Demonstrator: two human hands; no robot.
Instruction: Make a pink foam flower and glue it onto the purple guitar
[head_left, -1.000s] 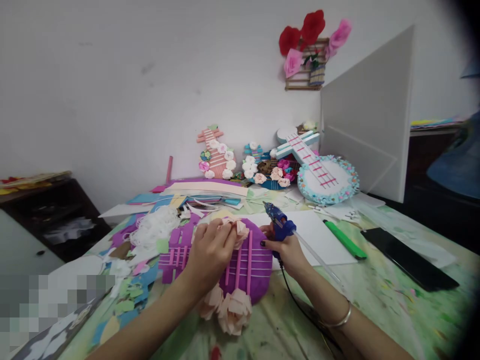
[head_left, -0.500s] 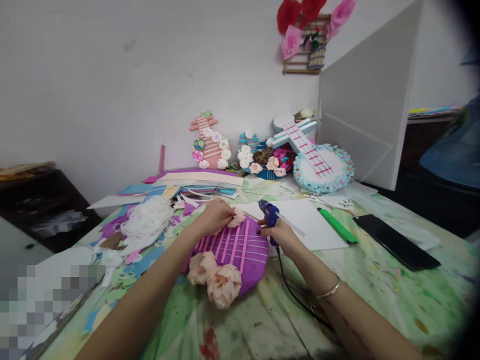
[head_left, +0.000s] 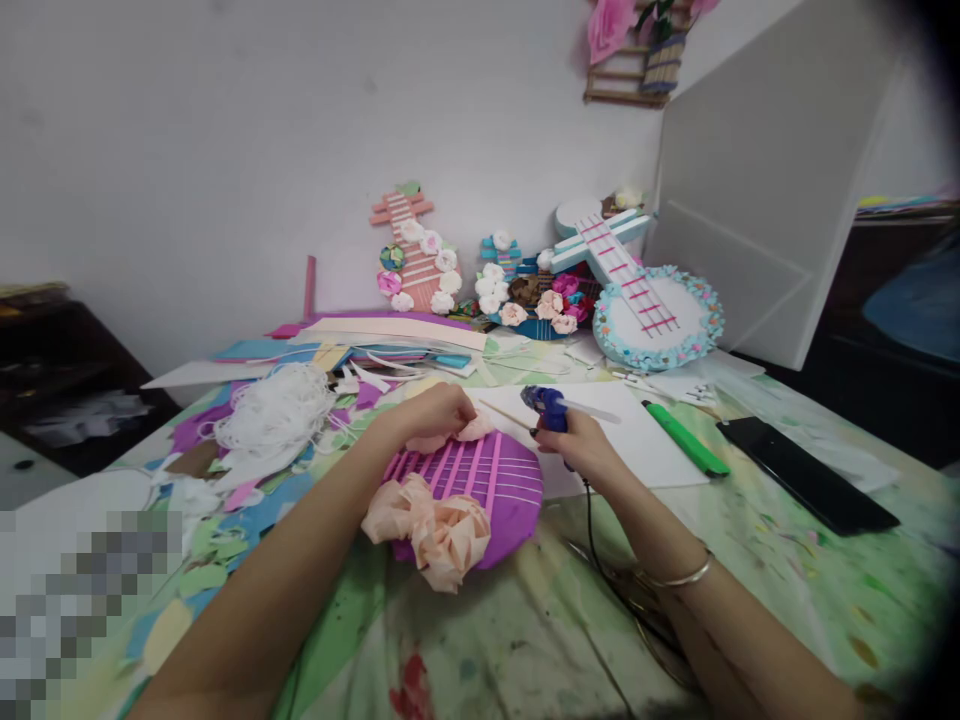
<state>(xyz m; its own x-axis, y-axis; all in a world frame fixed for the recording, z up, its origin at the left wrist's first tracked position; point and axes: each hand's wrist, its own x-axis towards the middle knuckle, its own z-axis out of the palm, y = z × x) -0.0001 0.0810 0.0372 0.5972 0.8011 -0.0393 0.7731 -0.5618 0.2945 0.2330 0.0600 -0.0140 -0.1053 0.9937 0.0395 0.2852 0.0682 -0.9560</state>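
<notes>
A purple paper-covered instrument shape [head_left: 517,500] with pink strips and thin pale strings lies in front of me. Two large peach paper flowers [head_left: 450,540] sit along its near left side. At its far edge, my left hand [head_left: 442,412] has its fingers closed on a smaller peach paper flower [head_left: 475,428]. My right hand [head_left: 581,445] is wrapped round a blue glue gun [head_left: 553,410], with a whitish glue stick [head_left: 592,408] poking out of its back. A thin wooden stick [head_left: 506,415] reaches the right fingertips; whether they grip it is unclear.
White paper [head_left: 645,450], a green cutter [head_left: 686,440] and a black phone [head_left: 806,475] lie to the right. Scissors [head_left: 652,625] rest beside the glue gun's cord. White string [head_left: 274,420] and paper scraps cover the left. Decorated paper instruments [head_left: 652,310] lean at the back.
The view has tilted down and shifted slightly. My right hand and glue gun are a little farther from the purple piece, and the stick shows more plainly. My left hand remains at the small flower.
</notes>
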